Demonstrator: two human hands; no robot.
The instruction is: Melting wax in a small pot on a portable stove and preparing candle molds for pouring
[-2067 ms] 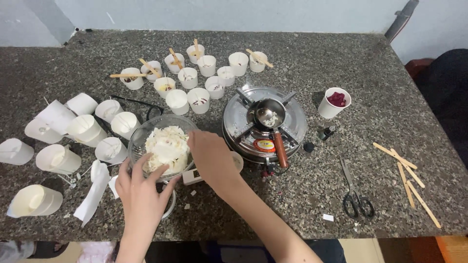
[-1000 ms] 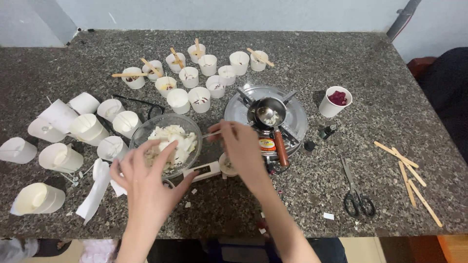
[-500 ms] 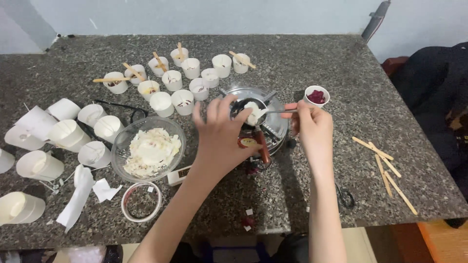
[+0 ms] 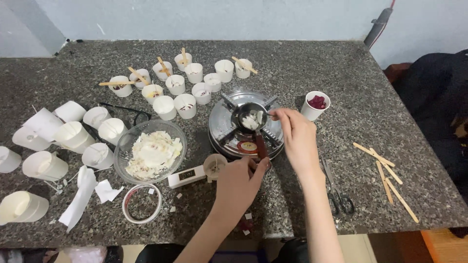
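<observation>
Pot (image 4: 249, 117) with wax bits sits centred on stove (image 4: 222, 127) | my left hand (image 4: 239, 182) clenches its handle, steadying | right hand (image 4: 298, 136) pinches spoon over pot.

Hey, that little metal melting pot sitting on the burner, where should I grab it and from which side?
Probably best to take the small metal pot by its dark red handle, coming from the near table edge. The handle sticks out toward you, past the burner prongs, and the left hand already rests at its end. The bowl sits low between the prongs and holds white pieces.
</observation>
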